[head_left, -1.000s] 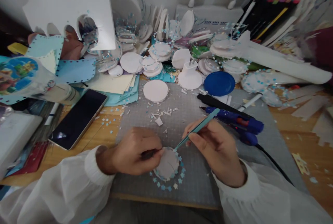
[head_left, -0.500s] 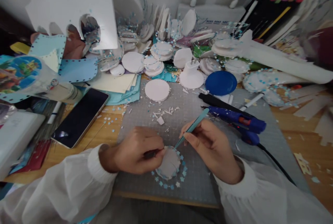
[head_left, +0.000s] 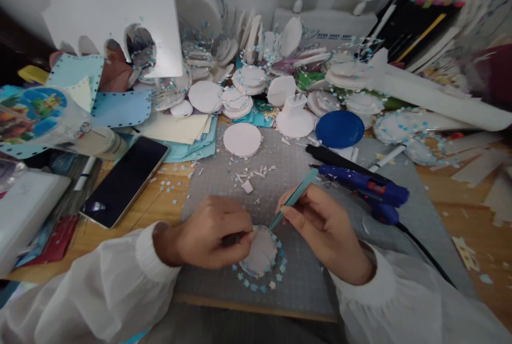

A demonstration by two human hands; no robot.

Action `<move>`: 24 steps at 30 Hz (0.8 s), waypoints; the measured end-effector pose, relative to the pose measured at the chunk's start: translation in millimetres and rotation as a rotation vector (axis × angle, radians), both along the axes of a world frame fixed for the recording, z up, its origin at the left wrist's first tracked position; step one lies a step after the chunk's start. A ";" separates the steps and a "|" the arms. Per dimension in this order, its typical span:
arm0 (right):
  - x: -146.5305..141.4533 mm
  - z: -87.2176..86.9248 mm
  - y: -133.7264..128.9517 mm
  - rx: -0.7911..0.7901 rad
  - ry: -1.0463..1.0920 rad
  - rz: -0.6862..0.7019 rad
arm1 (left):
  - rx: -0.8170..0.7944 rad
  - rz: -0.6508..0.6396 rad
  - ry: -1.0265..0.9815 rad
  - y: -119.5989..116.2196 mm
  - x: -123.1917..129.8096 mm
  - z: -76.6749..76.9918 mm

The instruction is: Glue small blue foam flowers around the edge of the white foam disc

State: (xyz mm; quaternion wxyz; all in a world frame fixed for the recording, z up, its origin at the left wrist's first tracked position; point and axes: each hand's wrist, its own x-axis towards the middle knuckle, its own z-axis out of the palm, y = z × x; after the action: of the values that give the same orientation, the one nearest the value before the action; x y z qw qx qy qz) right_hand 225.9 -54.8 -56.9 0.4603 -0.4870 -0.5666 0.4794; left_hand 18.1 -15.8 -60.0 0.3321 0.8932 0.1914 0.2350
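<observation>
A small white disc [head_left: 263, 250] lies on the cutting mat, with a string of tiny blue and white flowers [head_left: 264, 287] curving round its lower and right sides. My left hand [head_left: 216, 233] is closed in a pinch at the disc's upper left rim, and its fingertips hide exactly what part they grip. Teal tweezers [head_left: 298, 193] are held between the thumb and fingers of my right hand [head_left: 326, 229]. Their tips touch down at the disc's upper right rim, beside the flower string.
A blue glue gun [head_left: 364, 181] with a black cord lies to the right on the grey mat [head_left: 304, 290]. Foam scraps [head_left: 247, 186] and a plain white disc [head_left: 242, 140] are ahead. A phone [head_left: 126, 181] lies left; flower-trimmed discs and a blue lid [head_left: 340, 128] line the back.
The tweezers have tilted slightly, their upper end shifting a little left and down. Both hands otherwise stay in place at the disc.
</observation>
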 end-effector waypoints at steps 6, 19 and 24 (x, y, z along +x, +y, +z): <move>0.3 -0.7 1.3 0.015 -0.034 0.010 | -0.007 -0.007 -0.003 -0.3 0.4 0.4; -0.2 -1.5 4.9 0.098 0.034 -0.122 | -0.030 -0.027 0.006 0.4 0.8 2.4; 0.3 -4.9 8.5 0.134 0.108 -0.203 | -0.049 -0.030 0.057 0.6 -0.1 2.3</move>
State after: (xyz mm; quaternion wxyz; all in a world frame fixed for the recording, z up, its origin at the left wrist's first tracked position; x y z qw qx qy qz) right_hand 226.2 -46.3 -61.8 0.5677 -0.4834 -0.5197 0.4170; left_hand 18.0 -15.3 -57.7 0.3519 0.8940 0.1930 0.1994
